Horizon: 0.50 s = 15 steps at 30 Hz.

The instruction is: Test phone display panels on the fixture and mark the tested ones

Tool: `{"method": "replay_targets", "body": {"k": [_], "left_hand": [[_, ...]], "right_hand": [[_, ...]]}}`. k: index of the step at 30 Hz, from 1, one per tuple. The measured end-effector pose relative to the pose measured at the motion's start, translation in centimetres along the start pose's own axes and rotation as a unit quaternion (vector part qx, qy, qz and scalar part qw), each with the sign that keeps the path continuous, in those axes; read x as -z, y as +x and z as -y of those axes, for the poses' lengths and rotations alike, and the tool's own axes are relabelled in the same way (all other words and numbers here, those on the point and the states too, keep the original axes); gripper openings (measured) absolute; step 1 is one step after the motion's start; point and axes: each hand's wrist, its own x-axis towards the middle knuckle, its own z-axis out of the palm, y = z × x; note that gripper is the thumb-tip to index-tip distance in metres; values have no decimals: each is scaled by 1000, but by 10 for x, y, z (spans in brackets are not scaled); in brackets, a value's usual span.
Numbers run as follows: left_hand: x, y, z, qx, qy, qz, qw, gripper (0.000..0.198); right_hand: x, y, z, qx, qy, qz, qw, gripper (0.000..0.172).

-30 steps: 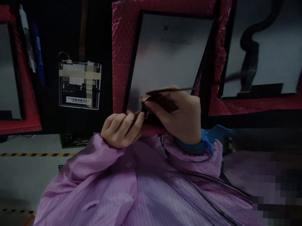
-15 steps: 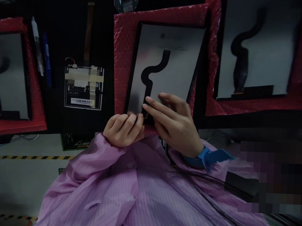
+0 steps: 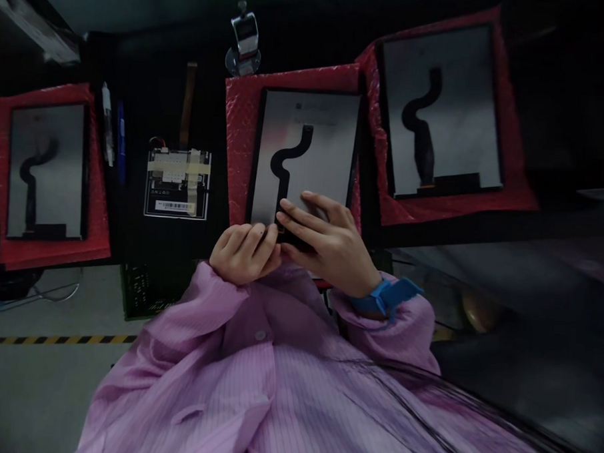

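Note:
A grey display panel [image 3: 330, 144] lies on a red bubble-wrap sheet [image 3: 240, 137] straight ahead. A black curved flex cable [image 3: 285, 160] runs down its back. My left hand [image 3: 243, 252] is curled at the panel's near edge, fingertips pressing the bottom corner. My right hand [image 3: 326, 241] lies flat with fingers stretched out over the cable's lower end and the panel's bottom edge. A blue wrist strap [image 3: 386, 293] circles my right wrist.
Two more panels on red wrap lie at the left [image 3: 47, 168] and the right [image 3: 440, 109]. A small taped circuit board [image 3: 178, 182] sits on the black mat, with pens [image 3: 113, 135] beside it. A clip stand [image 3: 245, 40] is behind. Floor with hazard tape [image 3: 51, 340] lies below left.
The flex cable, lifted and blurred in my right hand a second ago, now lies flat on the panel. My right hand went from a pinch to flat fingers. The view pulled back.

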Motion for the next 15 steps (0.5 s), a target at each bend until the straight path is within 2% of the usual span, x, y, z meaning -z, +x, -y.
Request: {"method": "replay_targets", "body": {"k": [6, 15], "left_hand": [[2, -2, 4, -31, -36, -26, 999, 25], [0, -11, 5, -42, -22, -7, 999, 28]], "right_hand": [[-6, -1, -2, 10, -14, -16, 1000, 38], [-11, -1, -4, 8, -8, -18, 1000, 37]]}}
